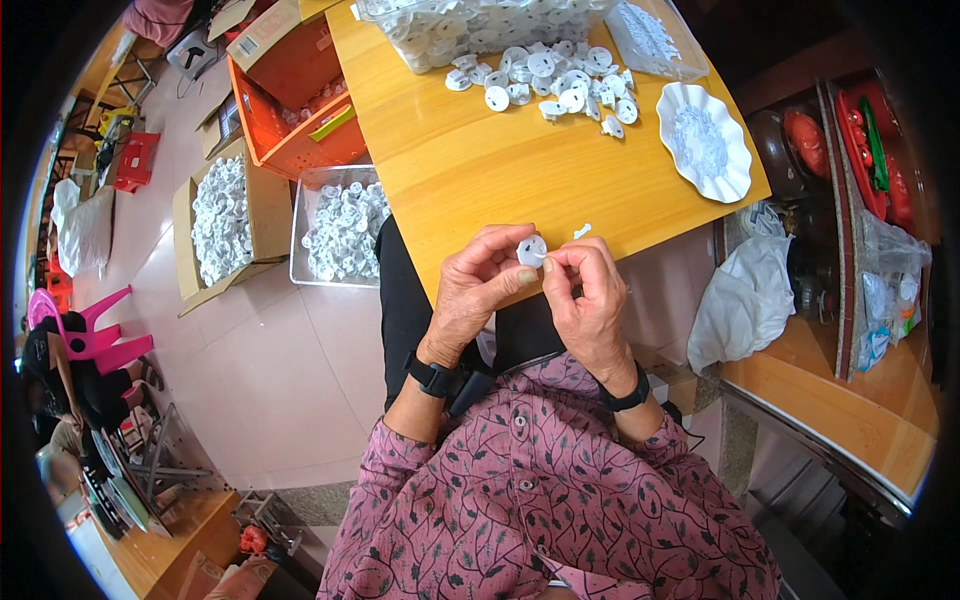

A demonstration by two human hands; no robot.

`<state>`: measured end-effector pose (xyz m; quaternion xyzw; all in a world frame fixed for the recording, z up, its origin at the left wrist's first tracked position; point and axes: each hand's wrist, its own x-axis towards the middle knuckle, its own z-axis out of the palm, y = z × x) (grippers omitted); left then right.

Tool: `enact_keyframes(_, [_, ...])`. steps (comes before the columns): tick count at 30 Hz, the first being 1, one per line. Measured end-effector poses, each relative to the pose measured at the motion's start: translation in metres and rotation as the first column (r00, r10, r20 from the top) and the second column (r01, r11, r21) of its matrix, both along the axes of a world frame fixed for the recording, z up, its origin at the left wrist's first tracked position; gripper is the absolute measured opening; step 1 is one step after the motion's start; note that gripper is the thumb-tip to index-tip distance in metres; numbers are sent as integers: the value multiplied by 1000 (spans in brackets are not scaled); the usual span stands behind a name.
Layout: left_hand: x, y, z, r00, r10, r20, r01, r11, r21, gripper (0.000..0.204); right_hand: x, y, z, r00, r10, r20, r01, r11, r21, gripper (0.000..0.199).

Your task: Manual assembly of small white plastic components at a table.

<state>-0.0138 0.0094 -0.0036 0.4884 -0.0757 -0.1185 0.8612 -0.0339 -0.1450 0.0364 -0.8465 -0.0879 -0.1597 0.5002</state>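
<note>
Above the near edge of the yellow wooden table (420, 150), my left hand (478, 278) pinches a white round plastic disc piece (531, 250) between thumb and fingers. A dark slot shows in its face. My right hand (588, 292) is closed at the disc's right side, its thumb and forefinger pinching a small white plastic piece (541, 256) against it; the fingers partly hide this piece. Just beyond my right fingertips, a small white pin-like piece (582, 231) lies on the tabletop. A loose heap of similar white disc pieces (572, 100) is spread farther back.
A clear tub (400, 48) of white parts stands at the back, beside a clear tray (690, 70). A scalloped white plate (740, 150) holds small translucent pieces. Left of the table are an orange crate (310, 153), a cardboard box (183, 240) and a clear bin (300, 235).
</note>
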Motion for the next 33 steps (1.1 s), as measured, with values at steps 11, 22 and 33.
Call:
enact_keyframes(11, [0, 1, 0, 999, 10, 33, -11, 999, 36, 40, 0, 0, 2, 999, 16, 36, -13, 997, -79, 17])
enact_keyframes(22, [-1, 4, 4, 999, -26, 36, 21, 993, 119, 39, 0, -1, 3, 999, 48, -25, -48, 999, -3, 15])
enact_keyframes(33, [-3, 5, 4, 999, -36, 38, 31, 992, 121, 39, -6, 0, 4, 998, 22, -51, -22, 1000, 5, 13])
